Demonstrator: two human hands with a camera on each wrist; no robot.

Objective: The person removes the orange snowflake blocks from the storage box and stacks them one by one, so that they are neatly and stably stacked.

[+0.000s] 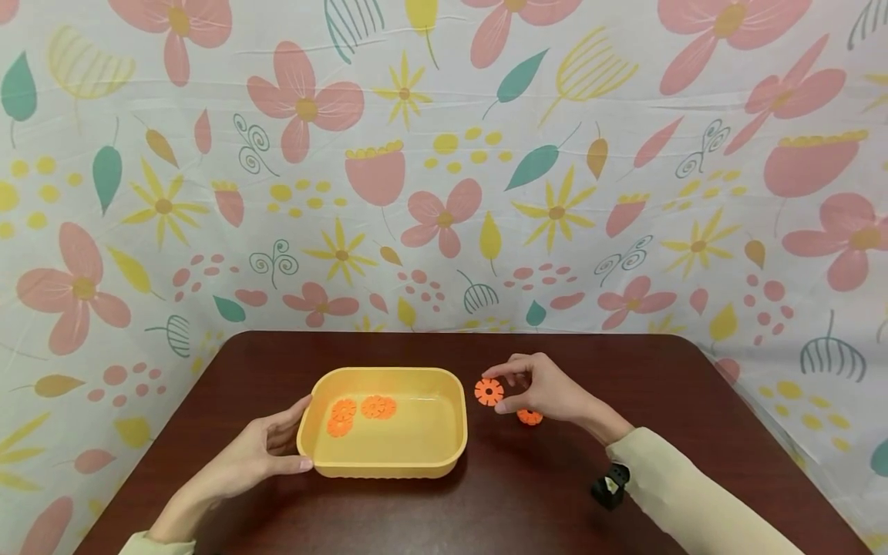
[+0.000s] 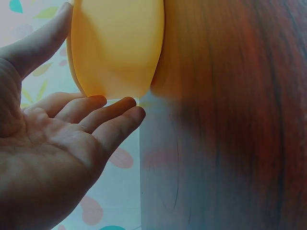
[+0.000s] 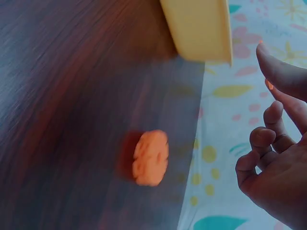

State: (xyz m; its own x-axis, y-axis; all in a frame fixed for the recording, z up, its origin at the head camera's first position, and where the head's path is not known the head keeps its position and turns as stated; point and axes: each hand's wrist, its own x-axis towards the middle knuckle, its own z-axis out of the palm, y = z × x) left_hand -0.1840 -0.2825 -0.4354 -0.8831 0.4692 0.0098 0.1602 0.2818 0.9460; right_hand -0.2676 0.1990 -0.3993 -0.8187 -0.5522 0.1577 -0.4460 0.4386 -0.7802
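A shallow yellow basin (image 1: pixel 381 468) stands on the table with several orange flower-shaped discs (image 1: pixel 341 409) lying in its left half. My left hand (image 1: pixel 243 455) holds the basin's left end, thumb at the near corner and fingertips against the end wall (image 2: pixel 120 62). To the right of the basin, my right hand (image 1: pixel 544 389) pinches one orange notched disc (image 1: pixel 489 391) between thumb and forefinger, above the table. In the right wrist view only slivers of that disc show by the fingertips. Another orange disc (image 3: pixel 151 158) lies on the table, partly hidden under the right hand in the head view.
The dark reddish-brown table (image 1: pixel 555 501) ends at a back edge against a white flower-patterned cloth (image 1: pixel 444 193). On the right wrist sits a black strap device (image 1: pixel 610 487).
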